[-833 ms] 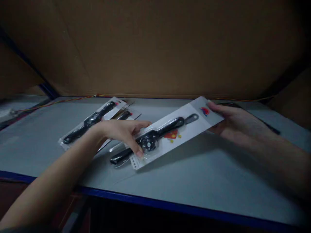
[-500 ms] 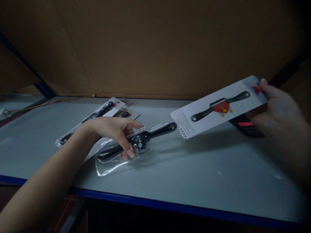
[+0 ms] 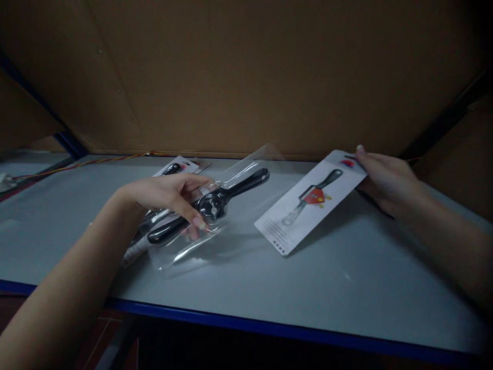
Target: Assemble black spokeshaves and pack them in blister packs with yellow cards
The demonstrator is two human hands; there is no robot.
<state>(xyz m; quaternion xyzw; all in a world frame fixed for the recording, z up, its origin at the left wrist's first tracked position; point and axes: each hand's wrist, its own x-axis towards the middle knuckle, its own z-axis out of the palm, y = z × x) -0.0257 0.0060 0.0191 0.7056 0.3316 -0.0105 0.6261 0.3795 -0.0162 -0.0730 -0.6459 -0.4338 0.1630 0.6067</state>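
Note:
My left hand [image 3: 177, 198] is closed round a clear plastic blister [image 3: 181, 259] with a black spokeshave [image 3: 246, 182] in it, thumb by the tool's round middle. The blister is tilted above the table. My right hand [image 3: 389, 177] pinches the top end of a white printed card [image 3: 269, 221], which bears a picture of a spokeshave with a red and yellow part. The card slants down to the left, apart from the blister. Beneath and behind my left hand lie more packaged spokeshaves [image 3: 173, 168], partly hidden by it.
The grey table [image 3: 308, 303] has a blue front edge [image 3: 215, 317]. A brown board [image 3: 246, 77] closes off the back. Red and yellow wires [image 3: 103, 159] run along the rear left. A dark object, mostly hidden, lies under my right hand.
My right hand has brought the card left and lower, and the card now slants more steeply. My left hand has raised the blister slightly, and its plastic now stands up behind the spokeshave.

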